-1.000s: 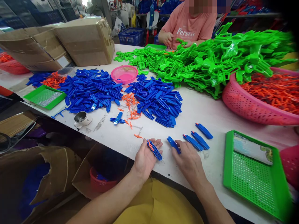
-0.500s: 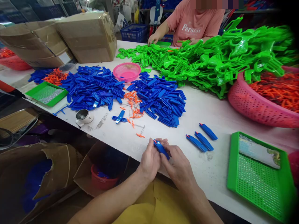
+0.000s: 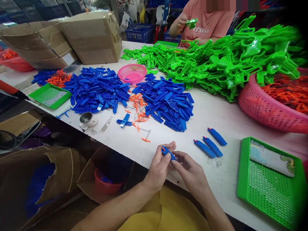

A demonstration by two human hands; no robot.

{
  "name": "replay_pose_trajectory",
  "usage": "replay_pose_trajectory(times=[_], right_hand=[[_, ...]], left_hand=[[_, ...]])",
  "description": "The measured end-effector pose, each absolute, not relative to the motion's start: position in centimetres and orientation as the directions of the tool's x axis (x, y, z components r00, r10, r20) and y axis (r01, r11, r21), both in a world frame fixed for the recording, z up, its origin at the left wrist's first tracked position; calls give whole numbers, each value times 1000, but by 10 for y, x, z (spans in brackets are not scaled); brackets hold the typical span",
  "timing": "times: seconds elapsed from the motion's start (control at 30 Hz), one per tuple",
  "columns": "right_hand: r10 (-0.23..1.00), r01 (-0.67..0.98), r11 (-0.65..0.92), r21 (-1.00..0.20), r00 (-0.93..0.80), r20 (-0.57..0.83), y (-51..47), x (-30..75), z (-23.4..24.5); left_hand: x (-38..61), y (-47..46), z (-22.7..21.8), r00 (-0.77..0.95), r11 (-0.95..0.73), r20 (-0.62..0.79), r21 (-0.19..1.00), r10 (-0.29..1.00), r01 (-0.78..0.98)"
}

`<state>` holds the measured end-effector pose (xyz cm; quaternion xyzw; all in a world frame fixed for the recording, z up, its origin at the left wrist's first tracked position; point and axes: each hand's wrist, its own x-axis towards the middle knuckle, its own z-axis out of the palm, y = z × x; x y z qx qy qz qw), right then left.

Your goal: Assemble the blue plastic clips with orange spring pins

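Between my hands, just above the table's near edge, is a blue plastic piece (image 3: 172, 156) with an orange tip at its upper end. My left hand (image 3: 157, 166) is closed around it, the thumb lying across its face. The fingers of my right hand (image 3: 190, 166) pinch its lower end. To the right, three blue pieces with orange tips (image 3: 209, 146) lie side by side on the white table (image 3: 173, 141). Left of my hands are a loose orange part (image 3: 145, 140) and a small spring (image 3: 145, 130). Two crossed blue pieces (image 3: 124, 120) lie farther left.
Blue pieces form two heaps (image 3: 168, 102), with orange parts (image 3: 137, 101) between them. Green plastic toy-gun pieces (image 3: 207, 61) pile up behind. A green tray (image 3: 245, 170) and pink basket (image 3: 260, 109) stand right. Cardboard boxes (image 3: 96, 38) stand back left. A co-worker (image 3: 204, 22) sits opposite.
My left thumb has come down across the blue piece, and my right fingers have shifted along its lower end. The co-worker's hand has risen from the pile with a green piece.
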<state>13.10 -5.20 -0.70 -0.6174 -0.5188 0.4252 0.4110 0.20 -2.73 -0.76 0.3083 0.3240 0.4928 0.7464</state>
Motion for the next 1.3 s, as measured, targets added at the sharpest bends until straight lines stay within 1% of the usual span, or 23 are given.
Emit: replay_pose_trajectory(times=[0.03, 0.07, 0.17, 0.23, 0.3, 0.47, 0.57, 0.63, 0.7, 0.8, 0.87, 0.9, 0.97, 1.0, 1.03, 1.07, 1.1, 1.13, 1.2, 1.23, 1.27, 1.3], right_hand=[[989, 255, -142, -956, 77, -127, -51, 135, -4], [990, 246, -137, -959, 61, -126, -50, 139, -2], [997, 325, -68, -943, 62, -50, -48, 151, 6], [999, 373, -34, -927, 44, -19, -48, 157, 9], [1000, 408, -14, -913, 28, -3, -49, 159, 9], [1000, 496, 11, -868, 4, 15, -53, 156, 2], [998, 581, 50, -812, 7, 66, -56, 151, -5], [991, 666, 119, -736, -40, 124, -58, 150, -10], [977, 745, 206, -635, -120, 176, -60, 152, -15], [944, 855, 282, -436, -165, 287, -59, 170, -22], [921, 923, 265, -279, -157, 356, -58, 190, -25], [913, 947, 246, -204, -156, 376, -57, 202, -26], [911, 977, 187, -101, -134, 389, -55, 224, -27], [908, 987, 147, -68, -107, 405, -54, 232, -27], [903, 993, 108, -50, -77, 423, -52, 238, -26], [893, 996, 75, -48, -46, 447, -50, 240, -26], [882, 996, 56, -65, -19, 470, -48, 238, -25], [874, 993, 61, -103, -3, 486, -44, 231, -24], [876, 966, 149, -213, -29, 482, -34, 206, -25], [885, 933, 227, -279, -78, 459, -26, 188, -26], [890, 895, 314, -318, -162, 425, -17, 169, -27], [881, 864, 388, -321, -246, 403, -7, 150, -28]], left_hand=[[0, -27, -5, 314, 319, -173, 801, 934, -507], [-2, -27, -3, 320, 313, -172, 825, 932, -470], [-8, -24, 1, 311, 293, -190, 898, 931, -327], [-10, -22, 2, 290, 296, -216, 916, 932, -272], [-12, -21, 1, 284, 319, -243, 910, 928, -264], [-13, -16, 4, 312, 388, -293, 868, 904, -309], [-11, -12, 1, 312, 428, -331, 842, 890, -328], [-10, -12, -4, 306, 448, -359, 841, 882, -303], [-10, -14, -9, 317, 468, -382, 844, 868, -263], [-19, -19, -11, 343, 448, -368, 873, 864, -191], [-36, -14, -8, 315, 355, -313, 931, 896, -86], [-47, -9, -6, 275, 274, -261, 962, 925, -12], [-76, 11, -4, 181, 61, -96, 981, 979, 186], [-91, 24, -3, 131, -72, 35, 954, 991, 290], [-107, 38, -4, 122, -197, 160, 892, 979, 408], [-123, 53, -5, 119, -282, 259, 799, 959, 531], [-137, 68, -7, 140, -327, 312, 700, 940, 635], [-149, 81, -10, 169, -350, 335, 608, 927, 713], [-165, 103, -14, 215, -348, 316, 464, 924, 815], [-170, 112, -16, 229, -340, 295, 416, 928, 843], [-172, 118, -17, 240, -335, 274, 386, 931, 860], [-173, 123, -17, 250, -334, 257, 371, 934, 867]])
